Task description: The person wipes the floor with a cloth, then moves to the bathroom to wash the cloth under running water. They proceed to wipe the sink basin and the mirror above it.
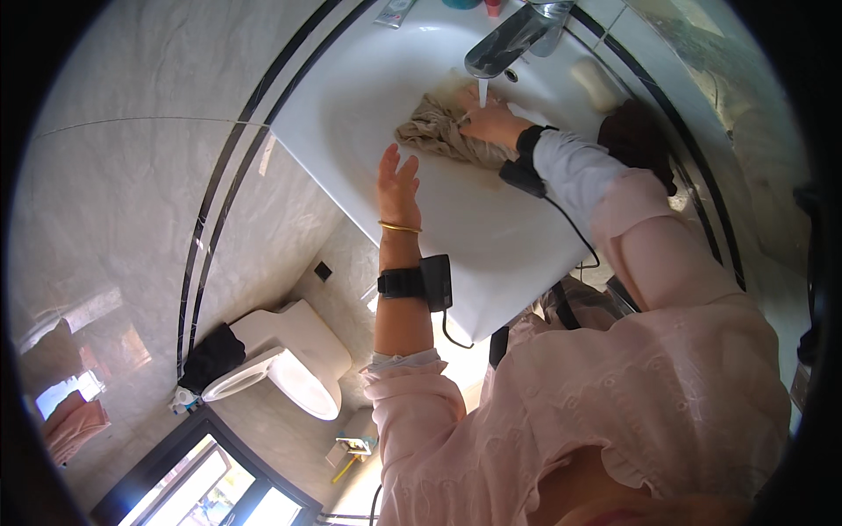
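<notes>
In the white washbasin (338,105) lies a wet, crumpled grey-beige cloth (438,131). My right hand (495,121) is at the cloth's right side, with its fingers curled against the fabric and partly hidden. From the metal tap (507,48), a stream of water (482,92) falls onto this hand. My left hand (400,191) is raised by the basin's near left edge, fingers apart and holding nothing, apart from the cloth. Each wrist wears a black strapped device with a cable.
A pale oval piece, perhaps soap (595,85), sits on the basin's right ledge, beside a dark bundled cloth (636,145). A tube (394,11) lies on the far rim. Lower left stands a toilet (303,377) with black fabric (213,359) on it.
</notes>
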A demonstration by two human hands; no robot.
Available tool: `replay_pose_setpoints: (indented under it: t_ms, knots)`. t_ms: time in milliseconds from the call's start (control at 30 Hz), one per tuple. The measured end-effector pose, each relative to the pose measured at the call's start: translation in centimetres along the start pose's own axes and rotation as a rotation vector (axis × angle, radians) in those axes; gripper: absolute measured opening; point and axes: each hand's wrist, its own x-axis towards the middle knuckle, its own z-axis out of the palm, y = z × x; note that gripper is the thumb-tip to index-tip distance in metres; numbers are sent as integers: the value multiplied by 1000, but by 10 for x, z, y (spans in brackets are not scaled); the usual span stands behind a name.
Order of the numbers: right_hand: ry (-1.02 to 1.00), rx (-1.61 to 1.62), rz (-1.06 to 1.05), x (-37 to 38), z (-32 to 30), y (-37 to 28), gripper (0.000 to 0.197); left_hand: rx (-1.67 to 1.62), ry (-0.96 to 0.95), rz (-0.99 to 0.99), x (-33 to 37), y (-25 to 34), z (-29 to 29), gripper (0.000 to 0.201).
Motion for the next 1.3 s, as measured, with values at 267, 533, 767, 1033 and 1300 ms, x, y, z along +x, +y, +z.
replay_pose_setpoints:
  t_ms: [267,533,767,1033,1300]
  knots:
    - [-17,-75,-227,-8,44,7,66,7,-37,-48,-9,-10,-1,63]
    - [-303,597,-159,-17,2,-14,37,-290,121,-331,6,-24,15,74]
    - [-399,1052,-293,-74,-72,-60,25,-537,-213,-508,35,-55,18,60]
    - [160,600,-483,-95,-50,-91,36,-671,-307,-247,25,-92,28,34]
    - [314,618,-428,-87,-38,-90,21,-705,-142,-278,8,-51,43,31]
